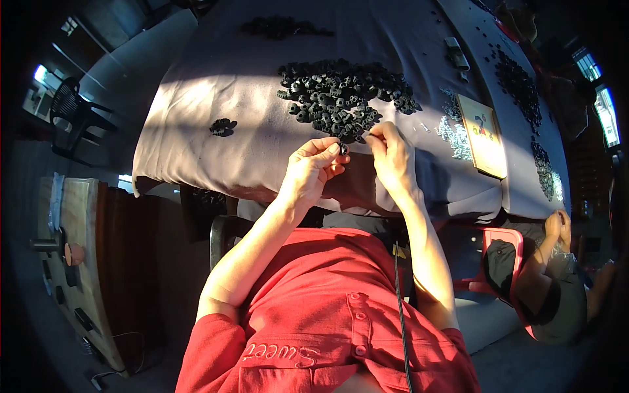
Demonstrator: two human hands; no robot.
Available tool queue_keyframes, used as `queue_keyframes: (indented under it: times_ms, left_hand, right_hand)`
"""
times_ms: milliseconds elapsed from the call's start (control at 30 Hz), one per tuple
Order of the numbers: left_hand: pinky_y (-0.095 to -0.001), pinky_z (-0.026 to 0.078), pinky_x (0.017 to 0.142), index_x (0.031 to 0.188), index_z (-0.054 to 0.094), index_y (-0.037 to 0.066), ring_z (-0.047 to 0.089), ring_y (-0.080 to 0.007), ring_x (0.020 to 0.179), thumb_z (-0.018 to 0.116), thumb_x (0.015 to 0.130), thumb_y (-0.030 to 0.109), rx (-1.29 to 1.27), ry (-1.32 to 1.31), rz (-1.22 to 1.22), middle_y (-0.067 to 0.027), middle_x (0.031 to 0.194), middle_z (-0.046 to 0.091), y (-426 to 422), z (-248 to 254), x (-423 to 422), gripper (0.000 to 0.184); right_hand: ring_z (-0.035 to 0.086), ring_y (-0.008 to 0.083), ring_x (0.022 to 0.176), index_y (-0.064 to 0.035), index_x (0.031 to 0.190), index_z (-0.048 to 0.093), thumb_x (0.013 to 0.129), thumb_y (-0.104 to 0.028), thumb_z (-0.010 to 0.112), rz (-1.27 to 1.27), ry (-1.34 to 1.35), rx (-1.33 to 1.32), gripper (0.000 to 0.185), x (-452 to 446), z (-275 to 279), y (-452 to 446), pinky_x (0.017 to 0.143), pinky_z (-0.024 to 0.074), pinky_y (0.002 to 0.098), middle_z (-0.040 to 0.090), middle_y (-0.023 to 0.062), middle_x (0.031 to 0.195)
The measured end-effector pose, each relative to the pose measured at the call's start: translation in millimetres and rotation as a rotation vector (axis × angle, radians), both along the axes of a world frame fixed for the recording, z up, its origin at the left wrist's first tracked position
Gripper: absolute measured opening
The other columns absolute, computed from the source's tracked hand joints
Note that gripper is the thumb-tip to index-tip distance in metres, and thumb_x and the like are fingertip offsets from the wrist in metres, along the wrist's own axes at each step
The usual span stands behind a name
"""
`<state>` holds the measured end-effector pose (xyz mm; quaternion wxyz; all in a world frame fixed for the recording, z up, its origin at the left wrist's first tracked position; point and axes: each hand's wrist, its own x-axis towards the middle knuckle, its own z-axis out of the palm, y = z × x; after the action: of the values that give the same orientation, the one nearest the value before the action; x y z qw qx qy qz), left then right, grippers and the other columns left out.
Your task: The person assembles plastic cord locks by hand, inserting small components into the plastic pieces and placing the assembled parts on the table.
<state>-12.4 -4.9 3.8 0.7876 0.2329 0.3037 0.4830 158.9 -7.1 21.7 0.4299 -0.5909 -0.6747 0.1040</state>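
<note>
My left hand [308,171] pinches a small black ribbed part [343,149] between thumb and fingertips, just above the near side of the cloth-covered table [216,157]. Close by on its right is my right hand [395,157], fingers drawn together in a pinch; what they hold, if anything, is too small to make out. Just beyond both hands lies a large heap of similar black parts [341,92]. A few more black parts [223,126] form a small cluster to the left.
Right of the heap are small shiny pieces [455,134] and a wooden board [481,137]. Another black pile [282,26] lies at the far side, with more black parts [517,82] at far right. A co-worker's hand [557,226] is at the table's right edge. A cabinet [85,262] stands left.
</note>
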Motion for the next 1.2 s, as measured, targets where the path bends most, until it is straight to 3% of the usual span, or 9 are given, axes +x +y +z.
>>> queue_keyframes:
  times_ms: [133, 233, 333, 533, 833, 1033, 1200]
  left_hand:
    - [-0.0266, 0.05, 0.067, 0.096, 0.059, 0.002, 0.061, -0.0161, 0.077, 0.057, 0.086, 0.008, 0.006, -0.028, 0.002, -0.0087, 0.087, 0.064, -0.4, -3.6, -0.2, 0.011]
    - [-0.0261, 0.05, 0.067, 0.096, 0.058, 0.003, 0.061, -0.0155, 0.076, 0.057, 0.086, 0.008, 0.014, -0.012, 0.019, -0.0075, 0.086, 0.063, -2.3, -3.4, 0.5, 0.011]
    - [-0.0263, 0.05, 0.067, 0.095, 0.059, 0.003, 0.061, -0.0154, 0.076, 0.058, 0.086, 0.009, 0.023, 0.008, 0.02, -0.0066, 0.085, 0.063, -2.0, -3.1, 1.5, 0.011]
    - [-0.026, 0.05, 0.066, 0.095, 0.059, 0.003, 0.061, -0.0147, 0.074, 0.058, 0.086, 0.008, 0.036, 0.012, 0.025, -0.0057, 0.083, 0.062, -3.0, -3.9, 1.8, 0.01]
    - [-0.0254, 0.05, 0.067, 0.094, 0.058, 0.003, 0.059, -0.013, 0.074, 0.058, 0.086, 0.006, 0.05, 0.043, 0.054, -0.0046, 0.084, 0.061, -4.3, -4.2, 3.6, 0.009]
    - [-0.0252, 0.05, 0.068, 0.097, 0.058, 0.003, 0.058, -0.012, 0.074, 0.057, 0.086, 0.005, 0.044, 0.065, 0.072, -0.0041, 0.085, 0.06, -4.5, -4.8, 4.5, 0.011]
    - [-0.0245, 0.049, 0.068, 0.104, 0.059, 0.002, 0.058, -0.0117, 0.073, 0.057, 0.086, 0.004, 0.04, 0.061, 0.051, -0.0042, 0.085, 0.061, -4.6, 0.9, 4.5, 0.018]
  right_hand:
    - [0.059, 0.0068, 0.059, 0.0006, 0.09, 0.062, 0.082, -0.004, 0.062, 0.122, 0.424, -0.225, 0.01, -18.8, 8.6, -25.5, 0.055, 0.0489, 0.021, 0.064, 0.0034, 0.073]
    - [0.063, 0.0132, 0.059, -0.001, 0.091, 0.063, 0.081, -0.004, 0.061, 0.158, 0.405, -0.16, 0.011, -23.9, 3.4, -30.4, 0.054, 0.0498, 0.0242, 0.065, 0.0088, 0.076]
    - [0.064, 0.0152, 0.062, -0.0001, 0.092, 0.062, 0.081, -0.002, 0.059, 0.185, 0.339, -0.096, 0.011, -24.0, 5.8, -29.3, 0.056, 0.051, 0.0254, 0.066, 0.0095, 0.08]
    - [0.066, 0.0168, 0.066, 0.0012, 0.093, 0.059, 0.082, 0.0, 0.057, 0.145, 0.456, -0.11, 0.012, -31.6, 0.0, -31.3, 0.06, 0.0524, 0.0264, 0.066, 0.0109, 0.078]
    - [0.064, 0.0142, 0.06, 0.0005, 0.087, 0.056, 0.084, -0.007, 0.06, 0.147, 0.528, -0.205, 0.009, -29.0, -6.1, -29.9, 0.054, 0.0508, 0.025, 0.065, 0.0077, 0.071]
    - [0.053, 0.0088, 0.051, -0.002, 0.083, 0.056, 0.09, -0.021, 0.053, 0.239, 0.344, -0.289, 0.021, -22.5, -6.8, -26.9, 0.049, 0.0434, 0.023, 0.059, 0.0029, 0.063]
    - [0.051, 0.0097, 0.049, -0.0023, 0.08, 0.057, 0.09, -0.019, 0.052, 0.282, 0.3, -0.235, 0.02, -20.7, -3.1, -25.3, 0.048, 0.0415, 0.0248, 0.056, 0.0033, 0.058]
